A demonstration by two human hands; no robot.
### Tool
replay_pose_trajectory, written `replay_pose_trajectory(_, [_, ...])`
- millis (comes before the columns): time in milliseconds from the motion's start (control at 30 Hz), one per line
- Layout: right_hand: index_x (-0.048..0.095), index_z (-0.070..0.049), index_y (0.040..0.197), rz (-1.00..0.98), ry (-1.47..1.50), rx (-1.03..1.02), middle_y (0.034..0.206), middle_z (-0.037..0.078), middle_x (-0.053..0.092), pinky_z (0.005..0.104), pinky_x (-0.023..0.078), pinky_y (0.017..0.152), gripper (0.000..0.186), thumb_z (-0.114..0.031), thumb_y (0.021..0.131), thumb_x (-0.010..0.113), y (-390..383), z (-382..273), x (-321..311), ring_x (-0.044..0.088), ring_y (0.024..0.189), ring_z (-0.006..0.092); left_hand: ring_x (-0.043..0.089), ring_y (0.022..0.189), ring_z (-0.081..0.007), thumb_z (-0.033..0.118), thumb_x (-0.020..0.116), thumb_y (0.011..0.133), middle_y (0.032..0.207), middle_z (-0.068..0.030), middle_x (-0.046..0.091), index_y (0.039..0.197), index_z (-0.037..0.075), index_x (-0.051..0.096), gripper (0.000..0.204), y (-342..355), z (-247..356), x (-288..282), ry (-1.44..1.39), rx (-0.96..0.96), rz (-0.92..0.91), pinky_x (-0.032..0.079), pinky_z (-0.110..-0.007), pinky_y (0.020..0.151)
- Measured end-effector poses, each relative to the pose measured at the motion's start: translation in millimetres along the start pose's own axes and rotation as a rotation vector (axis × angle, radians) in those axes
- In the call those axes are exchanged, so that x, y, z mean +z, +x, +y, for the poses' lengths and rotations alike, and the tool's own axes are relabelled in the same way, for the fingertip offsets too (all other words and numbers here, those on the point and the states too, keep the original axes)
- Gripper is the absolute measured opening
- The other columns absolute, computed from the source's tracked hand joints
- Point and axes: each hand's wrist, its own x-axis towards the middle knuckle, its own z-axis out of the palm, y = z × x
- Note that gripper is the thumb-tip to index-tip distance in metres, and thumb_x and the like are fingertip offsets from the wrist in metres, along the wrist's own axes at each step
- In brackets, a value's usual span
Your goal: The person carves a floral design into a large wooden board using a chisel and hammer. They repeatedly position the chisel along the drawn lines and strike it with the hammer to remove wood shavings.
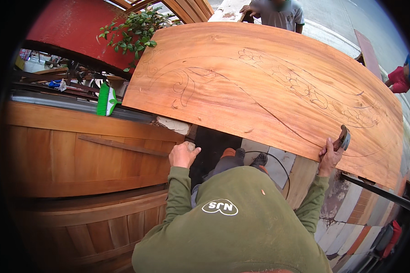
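A large wooden panel (241, 104) lies in front of me, with leaf, flower and scroll patterns drawn in dark lines on it. My right hand (330, 157), at its near right edge, is closed around a dark hand tool (343, 139) with a curved greyish end; its exact kind is unclear. Short of the panel's near edge, my left hand (183, 154) is closed on a small greyish-brown piece (192, 146), mostly hidden by the fingers. A long curved line on the panel runs down toward my right hand.
Panelled wooden doors (86, 154) are at my left. A green brush head (106, 99) and a leafy plant (134, 34) are by the panel's left end. Across the panel is a person in a grey shirt (282, 16); another person's red garment (398, 81) shows at far right. A thin cable (284, 169) crosses the floor.
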Motion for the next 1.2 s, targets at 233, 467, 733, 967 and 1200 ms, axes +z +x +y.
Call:
replay_pose_trajectory(233, [0.046, -0.016, 0.158, -0.053, -0.014, -0.026, 0.081, -0.004, 0.047, 0.0231, 0.041, 0.045, 0.059, -0.009, 0.104, 0.069, -3, -9, 5, 0.046, 0.057, 0.0062, 0.075, 0.087, -0.0389, 0.033, 0.079, 0.094, 0.096, -0.0154, 0.076, 0.114, 0.010, 0.068, 0.032, -6, 83, -4, -0.260, 0.428, 0.280, 0.061, -0.050, 0.076])
replay_pose_trajectory(467, [0.050, -0.015, 0.153, -0.045, 0.007, -0.024, 0.078, -0.003, 0.048, 0.0236, 0.041, 0.047, 0.054, -0.012, 0.103, 0.072, 1, -2, -1, 0.046, 0.058, 0.0074, 0.073, 0.094, -0.0377, 0.026, 0.084, 0.089, 0.110, -0.0120, 0.068, 0.114, 0.009, 0.068, 0.034, 29, 161, 27, -0.350, 0.776, 0.202, 0.062, -0.046, 0.078])
replay_pose_trajectory(733, [0.049, -0.014, 0.152, 0.010, 0.006, -0.004, 0.078, -0.003, 0.048, 0.0250, 0.043, 0.050, 0.053, -0.011, 0.104, 0.071, -6, -8, 7, 0.048, 0.059, 0.0086, 0.070, 0.093, -0.0412, 0.012, 0.084, 0.080, 0.103, -0.0145, 0.063, 0.104, 0.007, 0.062, 0.033, 40, 143, 25, -0.381, 0.851, 0.081, 0.059, -0.049, 0.077])
replay_pose_trajectory(967, [0.057, -0.012, 0.133, 0.072, -0.030, -0.010, 0.079, -0.001, 0.050, 0.0250, 0.042, 0.046, 0.036, -0.011, 0.101, 0.074, -6, -14, 13, 0.049, 0.057, 0.0091, 0.072, 0.074, -0.0366, 0.026, 0.085, 0.087, 0.077, -0.0118, 0.070, 0.097, 0.009, 0.069, 0.026, 25, 104, 5, -0.397, 0.988, -0.017, 0.056, -0.045, 0.064])
replay_pose_trajectory(1200, [0.052, -0.011, 0.147, 0.077, -0.044, -0.079, 0.077, -0.001, 0.050, 0.0270, 0.044, 0.048, 0.050, -0.008, 0.102, 0.072, -67, -32, 34, 0.049, 0.055, 0.0099, 0.068, 0.068, -0.0263, 0.032, 0.087, 0.089, 0.078, -0.0065, 0.067, 0.094, 0.011, 0.068, 0.029, 6, 179, -48, -0.679, 1.382, 0.034, 0.052, -0.038, 0.057])
